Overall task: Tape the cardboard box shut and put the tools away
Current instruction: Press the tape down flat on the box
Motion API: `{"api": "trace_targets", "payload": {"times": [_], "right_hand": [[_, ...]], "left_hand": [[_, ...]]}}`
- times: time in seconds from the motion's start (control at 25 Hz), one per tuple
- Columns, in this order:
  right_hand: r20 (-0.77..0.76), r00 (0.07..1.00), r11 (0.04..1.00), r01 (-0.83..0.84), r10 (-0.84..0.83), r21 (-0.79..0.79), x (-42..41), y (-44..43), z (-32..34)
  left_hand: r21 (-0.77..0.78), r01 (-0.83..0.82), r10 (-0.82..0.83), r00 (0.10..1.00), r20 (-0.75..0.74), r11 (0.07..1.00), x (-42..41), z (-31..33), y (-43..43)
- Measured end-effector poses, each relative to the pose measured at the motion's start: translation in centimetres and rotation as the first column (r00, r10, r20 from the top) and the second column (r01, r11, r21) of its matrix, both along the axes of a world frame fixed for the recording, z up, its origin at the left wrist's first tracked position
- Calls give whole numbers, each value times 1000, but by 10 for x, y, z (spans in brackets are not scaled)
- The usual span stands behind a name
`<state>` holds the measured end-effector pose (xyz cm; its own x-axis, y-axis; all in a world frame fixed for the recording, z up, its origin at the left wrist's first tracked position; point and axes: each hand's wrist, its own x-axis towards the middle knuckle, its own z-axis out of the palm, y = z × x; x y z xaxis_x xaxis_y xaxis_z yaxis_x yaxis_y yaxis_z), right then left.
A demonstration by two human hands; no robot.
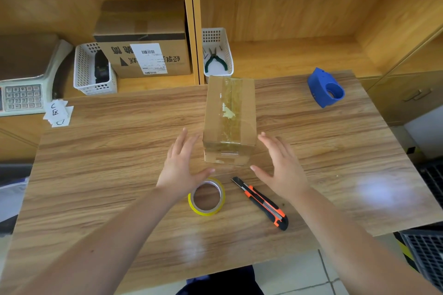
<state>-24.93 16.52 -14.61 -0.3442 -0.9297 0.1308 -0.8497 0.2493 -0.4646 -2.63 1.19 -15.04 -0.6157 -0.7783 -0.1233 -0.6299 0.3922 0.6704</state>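
Observation:
A small cardboard box (229,116) stands on the wooden table (119,141), its flaps closed with clear tape along the top seam and over the near end. My left hand (182,165) hovers open just left of the box's near end, not touching it. My right hand (280,163) is open on the other side, also apart from the box. A yellow roll of tape (207,196) lies flat right below my left thumb. An orange and black utility knife (262,202) lies between the roll and my right wrist.
A blue tape dispenser (324,87) sits at the table's far right. On the shelf behind are a white basket with green pliers (217,54), a white basket holding a black object (94,69), a larger labelled carton (141,39) and a scale (24,79). Paper slips (58,112) lie far left.

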Motion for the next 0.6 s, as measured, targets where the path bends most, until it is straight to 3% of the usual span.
{"api": "trace_targets", "payload": {"times": [0.12,0.24,0.44,0.6], "right_hand": [[-21,995,994,-100,100,-52,3,-21,14],[-39,990,977,-141,137,-162,7,-41,12],[-77,987,963,-152,139,-221,9,-56,-11],[-134,985,944,-143,107,-298,7,-60,-25]], "left_hand": [[-247,170,-165,985,43,954,-19,13,-9],[-465,326,-280,945,168,823,-37,14,-15],[-510,387,-310,922,232,768,-47,5,-24],[-605,376,-325,925,197,702,-50,-10,-27]]}}
